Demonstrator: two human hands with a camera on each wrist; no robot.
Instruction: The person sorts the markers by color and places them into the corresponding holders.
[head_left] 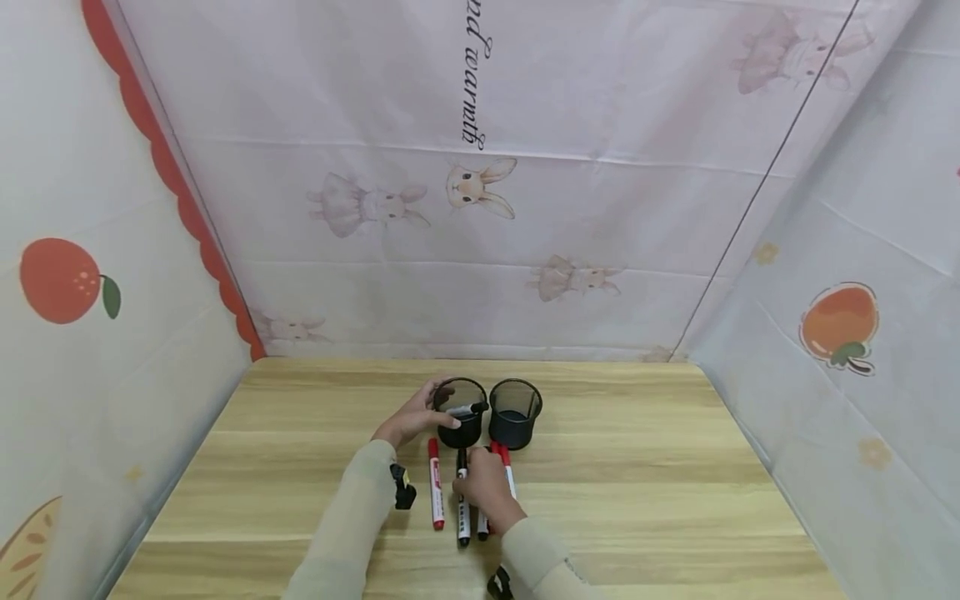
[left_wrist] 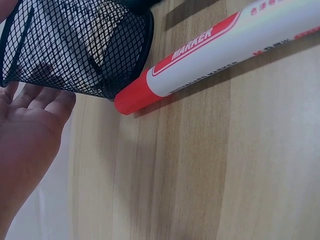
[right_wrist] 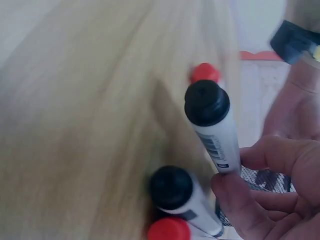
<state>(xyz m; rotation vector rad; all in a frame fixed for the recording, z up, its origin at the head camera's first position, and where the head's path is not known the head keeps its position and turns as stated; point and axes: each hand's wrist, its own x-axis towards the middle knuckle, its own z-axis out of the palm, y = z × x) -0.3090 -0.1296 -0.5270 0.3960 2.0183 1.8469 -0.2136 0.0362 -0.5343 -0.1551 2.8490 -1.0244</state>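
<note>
My left hand [head_left: 415,419] grips the left black mesh pen holder [head_left: 461,435], thumb across its near side and fingers round the far side. A black marker [head_left: 467,410] leans inside that holder. In the left wrist view, the mesh wall [left_wrist: 65,50] stands close by the left hand [left_wrist: 30,135]. My right hand [head_left: 489,485] pinches a black-capped whiteboard marker [right_wrist: 220,142] between thumb and finger, just in front of the holders. Beside it lie another black marker [right_wrist: 187,197] and a red one [right_wrist: 170,230]; the right hand partly hides them in the head view.
A second mesh pen holder [head_left: 513,429] stands right beside the first. On the left lies a red marker [head_left: 437,492], its cap close to the gripped holder. More red-capped markers [head_left: 507,460] lie beyond the right hand. Printed cloth walls [head_left: 420,308] border the wooden table [head_left: 637,483].
</note>
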